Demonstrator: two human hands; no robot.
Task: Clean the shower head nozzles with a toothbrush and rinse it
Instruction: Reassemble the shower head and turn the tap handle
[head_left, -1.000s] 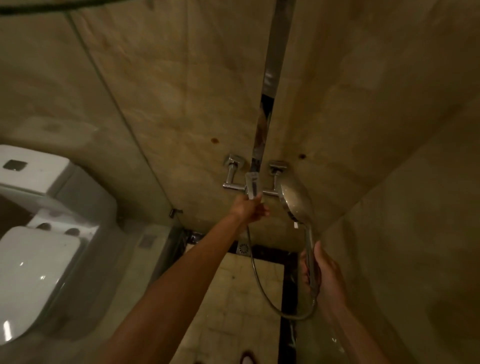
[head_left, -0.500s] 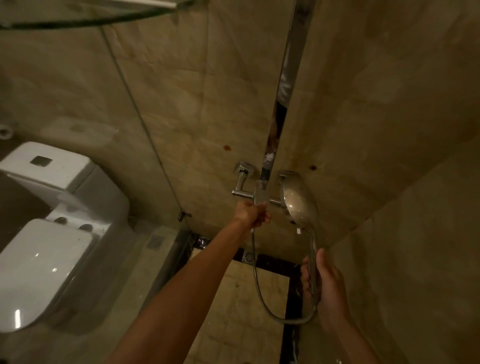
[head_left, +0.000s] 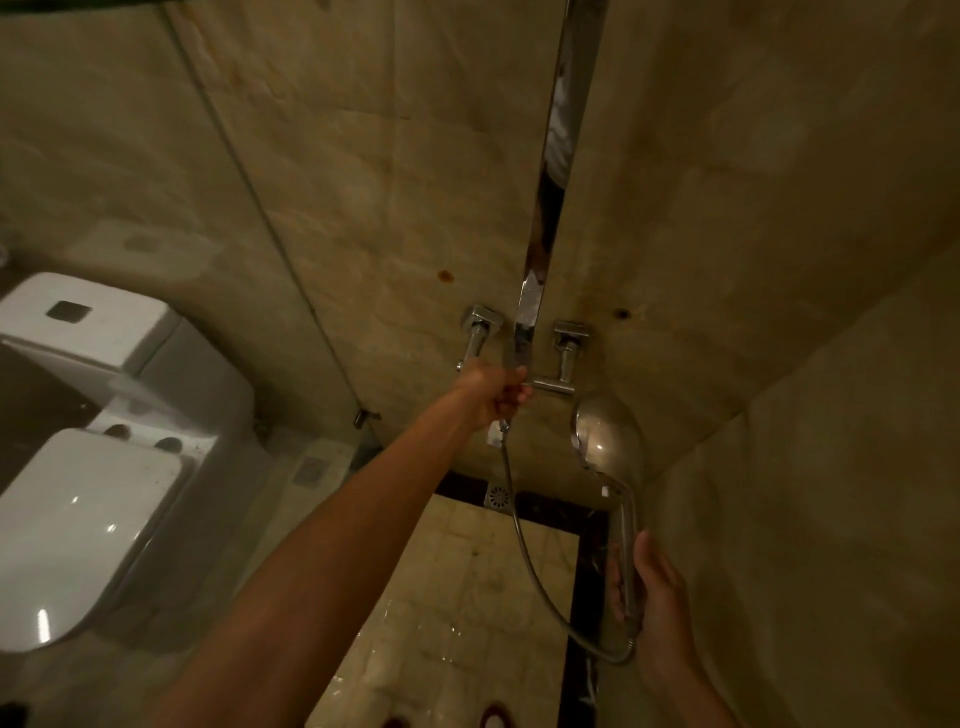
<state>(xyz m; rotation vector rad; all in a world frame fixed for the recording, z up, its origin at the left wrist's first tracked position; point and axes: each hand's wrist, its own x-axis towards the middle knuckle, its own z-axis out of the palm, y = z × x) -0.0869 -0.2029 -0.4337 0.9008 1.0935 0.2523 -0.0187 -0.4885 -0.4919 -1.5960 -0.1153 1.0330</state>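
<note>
I'm gripping the mixer tap lever with my left hand, fingers curled round it. My right hand is holding the shower head by its handle, near the wall. Tip: I'm opening the water gently and aiming the nozzles down at the floor drain.

- The left hand is reaching forward to the wall-mounted mixer valve, closing around its handle.
- The shower head is sitting just right of and below the valve, its handle lying in the right hand.
- The hose is hanging in a loop between valve and handle.
- The floor drain is lying below, against the wall.
- The toilet is standing far left, behind the glass partition.
</note>
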